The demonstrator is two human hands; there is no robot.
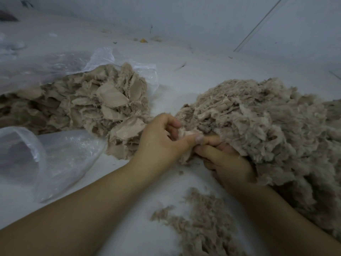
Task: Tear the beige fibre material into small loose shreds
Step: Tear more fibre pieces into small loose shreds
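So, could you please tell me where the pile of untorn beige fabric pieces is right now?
In the head view it lies on the left, the untorn pile spilling from the clear plastic bag, just beyond the left hand.

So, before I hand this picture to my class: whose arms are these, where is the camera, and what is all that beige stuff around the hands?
There is no machine here. A person wears a wide-angle camera on the head, so you look down along their own two bare arms. This is the only view.

The left hand and the right hand meet in the middle and pinch a small beige tuft between their fingers, as if pulling it apart.

To the left lies a pile of larger beige fabric pieces, spilling from a clear plastic bag. A second clear plastic bag lies nearer the left arm. To the right is a big fluffy heap of shreds, which partly covers the right hand. A small scatter of shreds lies between the forearms. Everything rests on a pale surface.
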